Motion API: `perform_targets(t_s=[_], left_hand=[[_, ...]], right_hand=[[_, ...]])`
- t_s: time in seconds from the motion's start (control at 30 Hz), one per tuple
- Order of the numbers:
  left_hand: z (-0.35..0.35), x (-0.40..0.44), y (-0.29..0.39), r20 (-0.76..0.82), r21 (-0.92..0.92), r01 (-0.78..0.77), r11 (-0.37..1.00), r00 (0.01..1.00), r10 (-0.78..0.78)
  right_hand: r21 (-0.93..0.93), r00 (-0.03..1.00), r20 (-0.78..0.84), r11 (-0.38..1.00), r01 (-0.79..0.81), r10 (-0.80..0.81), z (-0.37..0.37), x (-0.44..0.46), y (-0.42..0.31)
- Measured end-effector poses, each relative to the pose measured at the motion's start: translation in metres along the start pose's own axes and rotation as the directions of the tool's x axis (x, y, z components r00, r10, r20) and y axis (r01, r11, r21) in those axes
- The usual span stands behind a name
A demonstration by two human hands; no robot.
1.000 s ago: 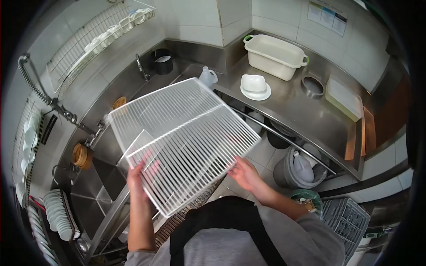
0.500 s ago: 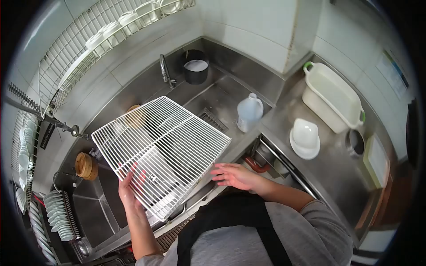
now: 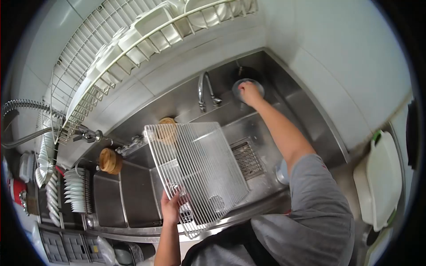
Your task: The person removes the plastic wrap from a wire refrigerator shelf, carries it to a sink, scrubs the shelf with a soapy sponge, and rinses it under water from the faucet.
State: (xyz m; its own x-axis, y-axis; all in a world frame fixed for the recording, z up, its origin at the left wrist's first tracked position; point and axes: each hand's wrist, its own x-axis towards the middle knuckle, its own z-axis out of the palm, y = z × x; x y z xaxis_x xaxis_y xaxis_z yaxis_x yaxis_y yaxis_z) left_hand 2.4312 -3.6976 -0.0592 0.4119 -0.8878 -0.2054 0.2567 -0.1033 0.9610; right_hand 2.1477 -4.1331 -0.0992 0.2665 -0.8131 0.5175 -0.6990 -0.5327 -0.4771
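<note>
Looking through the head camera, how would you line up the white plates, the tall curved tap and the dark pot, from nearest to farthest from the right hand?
From the right hand:
1. Dark pot: right by the hand, in the far corner.
2. Tall curved tap: just left of the pot.
3. White plates: standing in a row, far over on the left.

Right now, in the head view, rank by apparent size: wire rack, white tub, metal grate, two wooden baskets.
1. Wire rack
2. White tub
3. Metal grate
4. Left basket, right basket: too alike to rank; the right one is partly behind the rack.
</note>
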Motion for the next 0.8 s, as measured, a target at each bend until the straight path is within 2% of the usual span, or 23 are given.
perform_targets(t_s=[0.07, 0.13, 0.23, 0.33, 0.4, 0.47, 0.5, 0.53, 0.57, 0.6, 0.63, 0.67, 0.7, 0.73, 0.77, 0.8], left_hand=[[0.015, -0.008, 0.008, -0.016, 0.003, 0.053, 0.999, 0.998, -0.053], [0.019, -0.013, -0.001, -0.100, -0.014, 0.100, 0.995, 0.990, -0.101], [0.022, -0.010, -0.002, -0.114, 0.002, 0.107, 0.994, 0.988, -0.106], [0.027, -0.007, -0.005, -0.125, -0.028, 0.120, 0.992, 0.985, -0.122], [0.035, -0.005, -0.002, -0.114, 0.035, 0.155, 0.987, 0.982, -0.150], [0.044, -0.003, -0.005, -0.112, 0.039, 0.147, 0.988, 0.983, -0.142], [0.039, 0.001, -0.014, -0.121, 0.058, 0.136, 0.989, 0.984, -0.128], [0.033, 0.003, -0.023, -0.105, 0.058, 0.110, 0.992, 0.989, -0.104], [0.036, 0.005, -0.022, -0.097, 0.083, 0.100, 0.992, 0.991, -0.092], [0.043, 0.005, -0.018, -0.074, 0.105, 0.091, 0.990, 0.994, -0.084], [0.046, 0.005, -0.015, -0.039, 0.087, 0.113, 0.990, 0.993, -0.110], [0.050, 0.005, -0.013, -0.010, 0.071, 0.134, 0.988, 0.991, -0.134], [0.060, 0.002, -0.011, -0.001, 0.040, 0.119, 0.992, 0.993, -0.119], [0.066, 0.000, -0.010, -0.005, 0.008, 0.096, 0.995, 0.995, -0.096], [0.047, 0.008, -0.019, 0.011, 0.053, 0.136, 0.989, 0.991, -0.137], [0.042, 0.009, -0.023, 0.049, 0.057, 0.146, 0.988, 0.988, -0.149]], right_hand=[[-0.402, 0.933, 0.313, 0.915, -0.040, 0.178, 0.098, 0.037, 0.082], [-0.389, 0.802, 0.398, 0.874, -0.292, 0.446, 0.063, 0.020, 0.047], [-0.402, 0.721, 0.493, 0.862, -0.308, 0.487, 0.059, 0.031, 0.031], [-0.423, 0.726, 0.514, 0.871, -0.249, 0.457, 0.067, 0.017, 0.036], [-0.407, 0.683, 0.640, 0.909, -0.087, 0.352, 0.087, 0.027, 0.069], [-0.235, 0.767, 0.614, 0.971, -0.048, 0.187, 0.102, 0.042, 0.085], [-0.240, 0.814, 0.519, 0.958, -0.156, 0.263, 0.055, 0.036, 0.050], [-0.152, 0.842, 0.482, 0.970, -0.192, 0.242, 0.017, 0.028, 0.016], [-0.126, 0.900, 0.362, 0.969, -0.212, 0.244, 0.004, 0.018, -0.004], [-0.187, 0.918, 0.387, 0.982, -0.015, 0.088, -0.023, 0.003, -0.023], [-0.220, 0.900, 0.428, 0.975, 0.016, 0.082, -0.046, -0.014, -0.041], [-0.207, 0.917, 0.397, 0.971, 0.121, -0.030, -0.063, -0.036, -0.047], [-0.196, 0.937, 0.347, 0.974, 0.112, -0.037, -0.083, -0.060, -0.054], [-0.168, 0.932, 0.363, 0.982, 0.084, -0.018, -0.106, -0.083, -0.058], [-0.212, 0.961, 0.273, 0.971, 0.106, -0.045, -0.122, -0.110, -0.059], [-0.241, 0.965, 0.261, 0.967, 0.078, -0.013, -0.140, -0.135, -0.056]])
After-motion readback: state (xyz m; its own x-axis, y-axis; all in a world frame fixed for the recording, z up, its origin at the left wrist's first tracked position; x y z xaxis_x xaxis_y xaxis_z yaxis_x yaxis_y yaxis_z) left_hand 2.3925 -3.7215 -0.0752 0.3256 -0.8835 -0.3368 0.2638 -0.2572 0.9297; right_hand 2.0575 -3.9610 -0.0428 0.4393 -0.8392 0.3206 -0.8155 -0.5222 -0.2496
